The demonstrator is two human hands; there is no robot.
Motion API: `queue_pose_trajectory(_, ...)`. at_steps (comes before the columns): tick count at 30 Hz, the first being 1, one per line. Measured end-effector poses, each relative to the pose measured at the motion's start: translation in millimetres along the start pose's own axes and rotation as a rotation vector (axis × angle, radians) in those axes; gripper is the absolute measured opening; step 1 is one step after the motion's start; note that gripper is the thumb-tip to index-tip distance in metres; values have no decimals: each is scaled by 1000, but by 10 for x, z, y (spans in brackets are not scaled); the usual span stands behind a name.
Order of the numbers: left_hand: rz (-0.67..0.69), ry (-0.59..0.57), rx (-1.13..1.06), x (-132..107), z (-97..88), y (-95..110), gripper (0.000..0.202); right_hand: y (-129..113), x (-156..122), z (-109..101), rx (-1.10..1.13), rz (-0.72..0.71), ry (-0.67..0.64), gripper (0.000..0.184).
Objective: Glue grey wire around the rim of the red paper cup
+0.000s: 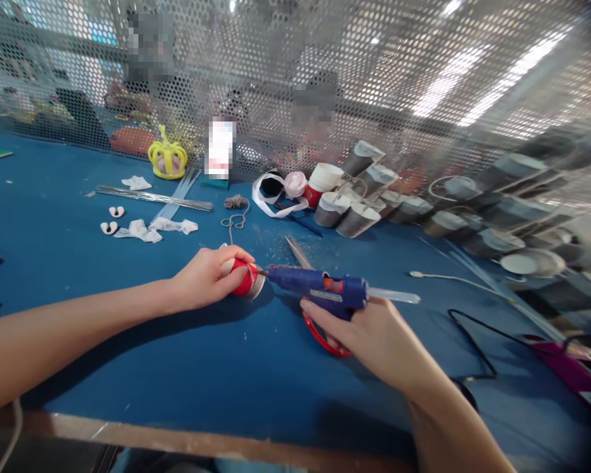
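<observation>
My left hand [211, 279] is closed around a small red paper cup [247, 281] lying on its side, with grey cord wound about part of it. From the cup a grey cord runs back to a small cord bundle [235, 202]. My right hand [374, 335] grips a blue hot glue gun [315, 289], whose nozzle points left and meets the cup or comes very close to it. A clear glue stick [394, 295] juts from the gun's rear. Scissors with red handles [320, 338] lie beneath the gun, partly hidden by it and my hand.
Several grey-wrapped cups [358, 220] stand and lie at the back right. Behind my left hand are metal wires [152, 197], white lace pieces [142, 230] and a yellow crown-shaped item [167, 159]. A black cable [477, 345] crosses the right side. Perforated mesh [256, 79] closes off the back.
</observation>
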State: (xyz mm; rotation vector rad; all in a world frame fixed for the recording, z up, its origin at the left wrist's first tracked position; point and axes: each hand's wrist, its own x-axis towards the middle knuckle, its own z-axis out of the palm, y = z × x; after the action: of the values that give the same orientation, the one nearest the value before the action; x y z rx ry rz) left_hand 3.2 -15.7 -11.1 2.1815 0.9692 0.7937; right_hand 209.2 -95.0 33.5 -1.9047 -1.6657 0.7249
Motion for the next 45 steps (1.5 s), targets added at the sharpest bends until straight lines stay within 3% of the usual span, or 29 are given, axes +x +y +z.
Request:
queue_pose_trajectory(6, 35, 7, 3, 1, -6, 3, 25, 10, -19, 3, -12, 9, -2, 25)
queue_pose_trajectory(12, -15, -2, -1, 5, -14, -4, 26, -26, -61, 4, -5, 6, -55, 28)
queue_pose_trajectory(23, 28, 25, 5, 9, 10, -40, 25, -4, -59, 0, -167, -214, 37, 28)
queue_pose_trajectory(32, 171, 28, 88, -22, 23, -50, 25, 35, -68, -9, -68, -105, -50, 26)
queue_pose_trajectory(38, 194, 28, 39, -38, 27, -52, 23, -2, -54, -15, -58, -70, 38, 23)
queue_pose_trajectory(45, 181, 41, 80, -20, 23, -44, 23, 23, -79, -21, -140, -229, -28, 26)
